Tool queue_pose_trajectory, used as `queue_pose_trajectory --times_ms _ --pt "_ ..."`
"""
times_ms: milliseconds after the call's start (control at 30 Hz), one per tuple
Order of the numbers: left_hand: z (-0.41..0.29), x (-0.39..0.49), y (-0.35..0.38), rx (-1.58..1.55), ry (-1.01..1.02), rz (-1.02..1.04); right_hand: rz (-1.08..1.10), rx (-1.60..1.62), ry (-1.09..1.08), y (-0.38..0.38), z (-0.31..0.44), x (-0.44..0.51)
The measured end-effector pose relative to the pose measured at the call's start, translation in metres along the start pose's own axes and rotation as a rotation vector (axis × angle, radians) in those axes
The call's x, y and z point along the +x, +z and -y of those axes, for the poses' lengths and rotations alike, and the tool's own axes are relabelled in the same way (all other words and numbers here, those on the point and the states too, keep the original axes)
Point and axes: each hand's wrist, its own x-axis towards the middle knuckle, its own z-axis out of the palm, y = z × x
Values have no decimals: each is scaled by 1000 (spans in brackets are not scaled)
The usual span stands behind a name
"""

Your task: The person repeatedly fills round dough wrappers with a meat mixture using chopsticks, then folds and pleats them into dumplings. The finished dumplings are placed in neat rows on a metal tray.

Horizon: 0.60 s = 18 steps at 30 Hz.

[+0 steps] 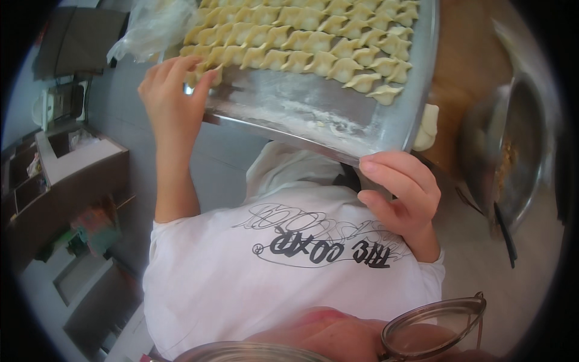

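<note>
A metal tray (289,108) dusted with flour lies before me, bearing several rows of raw folded dumplings (271,56). At the near left end of these rows, my left hand (174,86) has its thumb and fingers around one dumpling (216,77), partly hidden by the fingers. My right hand (402,190) holds the tray's near right corner with its fingertips, the thumb below and apart from the rim.
A clear plastic bag (154,29) lies at the tray's far left. To the right, a piece of dough (426,128) sits on a wooden surface (457,59) beside a metal bowl (524,149) with some filling and a dark-handled utensil (505,235). Open-topped furniture (81,154) stands at left.
</note>
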Motion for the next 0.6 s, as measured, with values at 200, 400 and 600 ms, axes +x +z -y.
queue_pose_trajectory --times_ms 200,400,600 --pt "-74 18 -9 -297 268 -66 -6 20 16 -29 -1 -38" --pt "-174 35 8 -561 691 278 -28 -102 108 -68 11 -81" --pt "-233 71 38 -417 863 331 -153 -79 263 -111 29 -127"
